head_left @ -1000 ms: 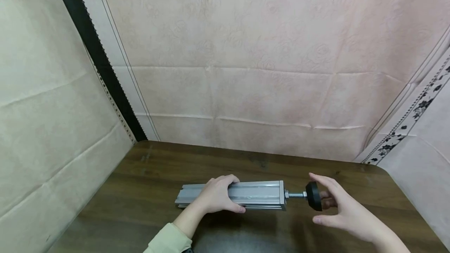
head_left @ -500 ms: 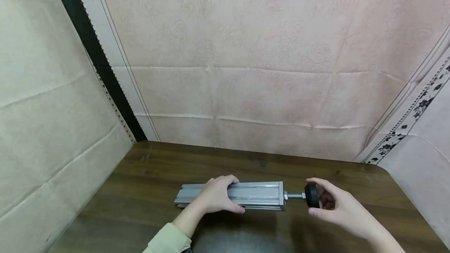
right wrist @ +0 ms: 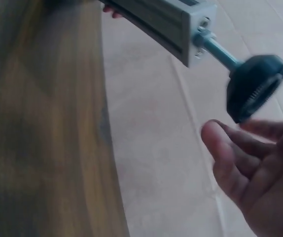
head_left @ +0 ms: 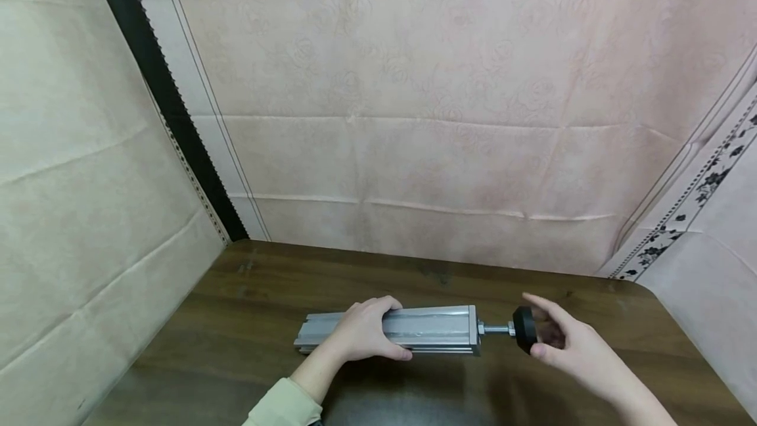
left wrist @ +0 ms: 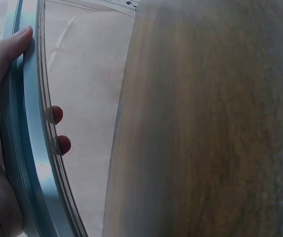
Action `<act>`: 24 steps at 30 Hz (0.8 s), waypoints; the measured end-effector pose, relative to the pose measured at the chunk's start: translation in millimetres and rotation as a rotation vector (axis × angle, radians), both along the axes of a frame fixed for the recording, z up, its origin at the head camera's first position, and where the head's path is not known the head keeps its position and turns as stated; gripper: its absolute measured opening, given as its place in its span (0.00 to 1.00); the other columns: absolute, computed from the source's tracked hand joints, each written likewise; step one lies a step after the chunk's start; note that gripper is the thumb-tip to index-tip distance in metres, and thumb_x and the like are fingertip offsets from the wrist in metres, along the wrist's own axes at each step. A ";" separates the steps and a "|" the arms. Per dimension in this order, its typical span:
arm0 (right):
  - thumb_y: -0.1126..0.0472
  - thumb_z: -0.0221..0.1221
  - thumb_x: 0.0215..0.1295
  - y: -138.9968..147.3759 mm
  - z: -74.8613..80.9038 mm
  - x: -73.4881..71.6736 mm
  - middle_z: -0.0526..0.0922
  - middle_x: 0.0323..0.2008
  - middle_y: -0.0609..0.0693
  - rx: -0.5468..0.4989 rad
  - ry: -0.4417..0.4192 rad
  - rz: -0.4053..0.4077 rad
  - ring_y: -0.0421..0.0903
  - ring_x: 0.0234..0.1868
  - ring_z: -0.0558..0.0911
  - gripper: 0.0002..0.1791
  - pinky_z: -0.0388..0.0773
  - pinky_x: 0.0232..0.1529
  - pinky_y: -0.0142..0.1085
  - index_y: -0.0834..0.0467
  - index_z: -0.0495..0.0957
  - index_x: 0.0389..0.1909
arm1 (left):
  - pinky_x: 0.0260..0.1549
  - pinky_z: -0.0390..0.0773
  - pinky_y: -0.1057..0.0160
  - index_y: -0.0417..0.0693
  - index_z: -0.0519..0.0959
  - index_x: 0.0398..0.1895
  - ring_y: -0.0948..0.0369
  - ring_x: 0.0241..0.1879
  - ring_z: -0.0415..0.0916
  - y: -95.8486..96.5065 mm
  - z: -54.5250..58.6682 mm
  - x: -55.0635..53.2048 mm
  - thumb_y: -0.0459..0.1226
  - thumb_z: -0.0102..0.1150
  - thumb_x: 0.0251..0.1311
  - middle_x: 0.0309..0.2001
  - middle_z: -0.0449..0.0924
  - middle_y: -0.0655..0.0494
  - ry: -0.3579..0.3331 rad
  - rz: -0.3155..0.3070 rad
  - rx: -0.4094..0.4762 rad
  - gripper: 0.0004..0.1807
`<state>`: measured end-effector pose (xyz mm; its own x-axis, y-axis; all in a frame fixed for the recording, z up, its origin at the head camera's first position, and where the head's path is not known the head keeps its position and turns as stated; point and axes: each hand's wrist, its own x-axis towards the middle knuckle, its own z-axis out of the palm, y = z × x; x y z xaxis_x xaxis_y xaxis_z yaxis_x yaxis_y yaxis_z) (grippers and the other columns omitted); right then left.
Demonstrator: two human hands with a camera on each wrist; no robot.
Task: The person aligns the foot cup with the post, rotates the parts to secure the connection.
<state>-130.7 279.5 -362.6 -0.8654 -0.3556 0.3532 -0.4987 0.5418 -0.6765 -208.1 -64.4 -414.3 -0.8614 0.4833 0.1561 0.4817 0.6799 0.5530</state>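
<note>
My left hand (head_left: 368,331) grips a silver aluminium extrusion profile (head_left: 434,324) around its middle, thumb along the near side. In the left wrist view, two fingertips (left wrist: 57,114) show past the profile's far edge. From the profile's right end cap a threaded rod (head_left: 497,329) with nuts sticks out, carrying a black levelling foot (head_left: 524,330). My right hand (head_left: 570,344) is around the foot with thumb and fingers spread and loosely bent. The right wrist view shows the foot (right wrist: 256,88) between thumb and fingers, with a gap to the palm.
The profile is held over a brown wooden table (head_left: 266,294) with rounded back corners. Pale cloth (head_left: 414,117) hangs behind the table and on both sides. A black strip (head_left: 171,97) runs down at the left corner, a floral border (head_left: 680,222) at the right.
My right hand closed its thumb and fingers onto the foot's rim, then spread them again. The foot has turned slightly on its rod. My left hand and the profile stayed put.
</note>
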 end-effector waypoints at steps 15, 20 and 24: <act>0.73 0.69 0.46 8.9 0.5 0.6 0.68 0.58 0.46 0.033 0.192 0.144 0.36 0.45 0.75 0.40 0.72 0.39 0.27 0.60 0.66 0.63 | 0.48 0.67 0.53 0.55 0.76 0.48 0.64 0.46 0.73 0.0 0.8 0.4 0.61 0.71 0.30 0.45 0.77 0.63 0.014 -0.001 -0.007 0.38; 0.69 0.66 0.52 5.2 -1.1 2.2 0.77 0.41 0.43 0.012 0.114 0.001 0.38 0.32 0.78 0.33 0.72 0.28 0.30 0.56 0.69 0.62 | 0.49 0.66 0.53 0.56 0.76 0.48 0.64 0.46 0.72 0.6 -0.1 0.6 0.62 0.71 0.30 0.45 0.77 0.64 0.013 0.000 -0.006 0.38; 0.66 0.62 0.59 3.3 -0.8 2.3 0.80 0.39 0.41 0.007 0.013 -0.079 0.37 0.32 0.78 0.26 0.74 0.27 0.32 0.54 0.72 0.59 | 0.49 0.66 0.54 0.56 0.76 0.48 0.65 0.46 0.72 1.3 -2.0 0.2 0.63 0.70 0.30 0.45 0.77 0.64 0.009 -0.003 -0.010 0.39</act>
<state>-128.4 282.9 -363.4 -0.8862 -0.2892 0.3618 -0.4628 0.5845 -0.6664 -208.0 -63.2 -416.3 -0.8587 0.4872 0.1592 0.4886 0.6842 0.5414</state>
